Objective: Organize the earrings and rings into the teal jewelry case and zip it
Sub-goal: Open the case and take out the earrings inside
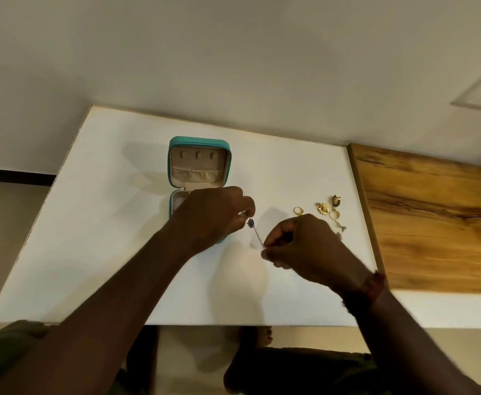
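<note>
Right hand [305, 249], nearest the table's [105, 252] front edge, pinches the lower end of a thin chain. Left hand [210, 218] pinches the top of the same piece, a purple flower drop earring [251, 222], held in the air between both hands. Beyond the left hand, mid-table, the teal jewelry case [176, 149] stands open, its base partly hidden. Gold rings [298, 210] and gold earrings [323, 208] lie near the right edge.

Left hand [213, 216] blocks teal case [199, 143] base; open table [113, 266] front.
</note>
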